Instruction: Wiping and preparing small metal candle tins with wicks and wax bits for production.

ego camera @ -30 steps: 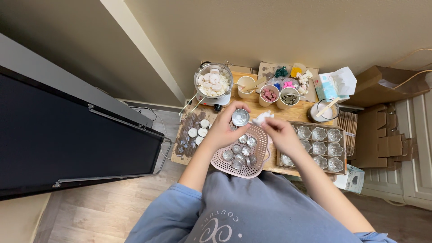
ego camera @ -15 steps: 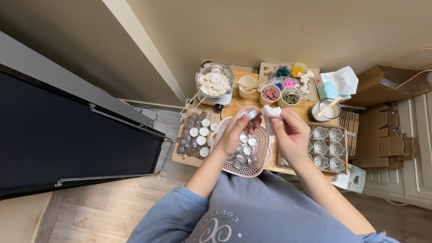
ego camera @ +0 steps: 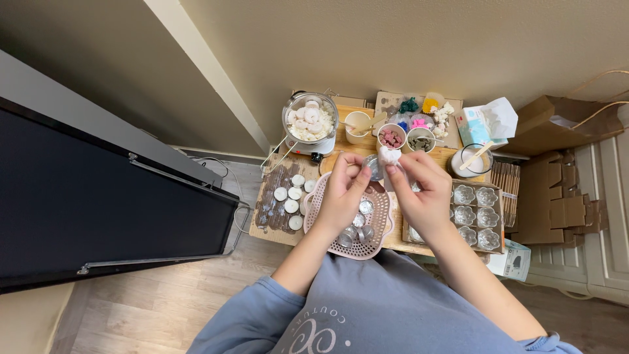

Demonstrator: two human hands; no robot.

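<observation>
My left hand holds a small silver metal cup up over the low wooden table. My right hand pinches a white tissue against the cup's rim. Below both hands sits a round pink perforated basket with several more metal cups in it. White tealight candles lie to the left of the basket on a brown sheet.
A pot of white wax pieces stands at the back left on a small heater. Small bowls of coloured pieces and a tissue pack line the back. A box of flower-shaped glass holders sits right. Cardboard boxes stand far right, a black panel left.
Both hands have come together over the basket. The right hand now presses the tissue onto the cup held by the left hand, slightly farther back than before.
</observation>
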